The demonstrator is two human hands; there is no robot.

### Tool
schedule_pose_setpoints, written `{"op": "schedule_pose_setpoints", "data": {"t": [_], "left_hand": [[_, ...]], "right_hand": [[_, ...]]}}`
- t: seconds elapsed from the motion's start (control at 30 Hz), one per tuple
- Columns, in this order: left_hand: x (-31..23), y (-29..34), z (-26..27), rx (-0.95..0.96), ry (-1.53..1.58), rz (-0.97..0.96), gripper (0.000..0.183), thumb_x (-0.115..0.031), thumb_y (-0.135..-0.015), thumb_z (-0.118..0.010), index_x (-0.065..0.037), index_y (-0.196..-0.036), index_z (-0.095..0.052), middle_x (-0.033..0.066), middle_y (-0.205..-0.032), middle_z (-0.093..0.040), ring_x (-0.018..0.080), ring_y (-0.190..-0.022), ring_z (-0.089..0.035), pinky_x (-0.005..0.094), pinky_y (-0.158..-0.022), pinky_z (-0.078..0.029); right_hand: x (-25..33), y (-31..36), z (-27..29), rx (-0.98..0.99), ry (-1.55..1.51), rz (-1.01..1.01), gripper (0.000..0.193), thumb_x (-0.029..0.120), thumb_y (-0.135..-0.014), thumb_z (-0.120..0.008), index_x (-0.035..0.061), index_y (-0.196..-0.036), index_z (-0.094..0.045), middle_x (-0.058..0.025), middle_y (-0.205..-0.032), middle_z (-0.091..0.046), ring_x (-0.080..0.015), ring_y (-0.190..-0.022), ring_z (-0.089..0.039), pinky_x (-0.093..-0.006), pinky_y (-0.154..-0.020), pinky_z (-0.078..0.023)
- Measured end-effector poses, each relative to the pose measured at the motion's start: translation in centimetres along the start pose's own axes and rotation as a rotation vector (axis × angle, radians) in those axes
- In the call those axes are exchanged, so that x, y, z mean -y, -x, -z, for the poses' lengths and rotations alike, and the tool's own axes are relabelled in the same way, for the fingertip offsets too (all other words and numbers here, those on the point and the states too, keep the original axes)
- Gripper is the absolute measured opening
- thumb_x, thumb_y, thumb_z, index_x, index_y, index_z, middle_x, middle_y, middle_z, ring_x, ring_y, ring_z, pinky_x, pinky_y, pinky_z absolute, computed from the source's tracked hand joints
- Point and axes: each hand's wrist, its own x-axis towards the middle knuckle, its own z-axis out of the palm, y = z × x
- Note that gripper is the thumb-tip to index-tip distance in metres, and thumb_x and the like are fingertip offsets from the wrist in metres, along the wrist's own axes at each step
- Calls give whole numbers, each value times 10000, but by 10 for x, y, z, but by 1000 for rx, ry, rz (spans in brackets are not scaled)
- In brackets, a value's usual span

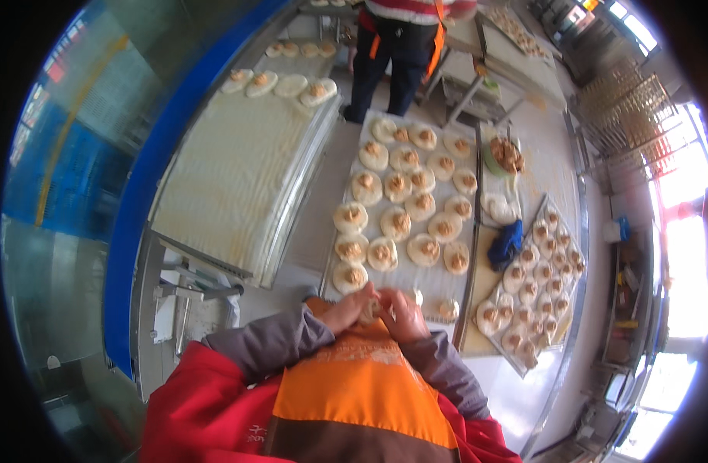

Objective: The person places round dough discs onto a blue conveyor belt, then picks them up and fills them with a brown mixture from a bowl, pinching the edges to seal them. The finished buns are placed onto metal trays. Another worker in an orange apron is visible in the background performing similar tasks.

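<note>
The dough (368, 312) is up btw both hands, at the tray's near edge, in front of your apron (346, 378). L hand (346, 311) & R hand (404, 316) both grip it, fingertips close together; your fingers hide most of it, so can't tell how far it's closed. I'd pinch the rim in small, even tucks, w/ light pressure so it doesn't tear. Gathered pcs (448, 309) sit just by your R hand: mind them. Beyond, the tray (408, 279) is packed w/ open rounds (424, 249), some nearly touching, so lift each straight up. To its R: bowl (490, 162) of filling (510, 156), blue cloth (506, 245), 2nd tray (510, 355). To its L: long tray (223, 185), rounds at far end. Co-worker (396, 58) stands past your tray.
</note>
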Motion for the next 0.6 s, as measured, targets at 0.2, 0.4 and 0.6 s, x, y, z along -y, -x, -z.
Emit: {"op": "schedule_pose_setpoints", "data": {"t": [0.2,0.4,0.6], "left_hand": [[-2,-1,3,47,73,148,571,-647,-1013,-317,-147,-1203,-517,-7,-843,-558,76,-604,-511,220,-474,-396],[-12,10,2,44,-10,-7,552,-608,-1036,-301,-153,-1280,-497,1,-858,-552,87,-620,-521,217,-519,-410],[-12,13,1,4,-122,-46,531,-586,-1046,-294,-152,-1300,-464,-9,-832,-534,76,-611,-480,216,-529,-373]], "right_hand": [[3,-4,1,-67,310,292,155,71,-840,-685,39,-981,-629,-139,-905,-635,-355,-809,-635,-430,-691,-508],[6,-5,2,-51,32,127,121,55,-824,-695,37,-902,-605,-119,-825,-612,-357,-760,-610,-459,-691,-489],[5,-3,-2,-161,-29,110,157,52,-797,-722,38,-899,-603,-110,-868,-629,-327,-768,-618,-428,-672,-491]]}}
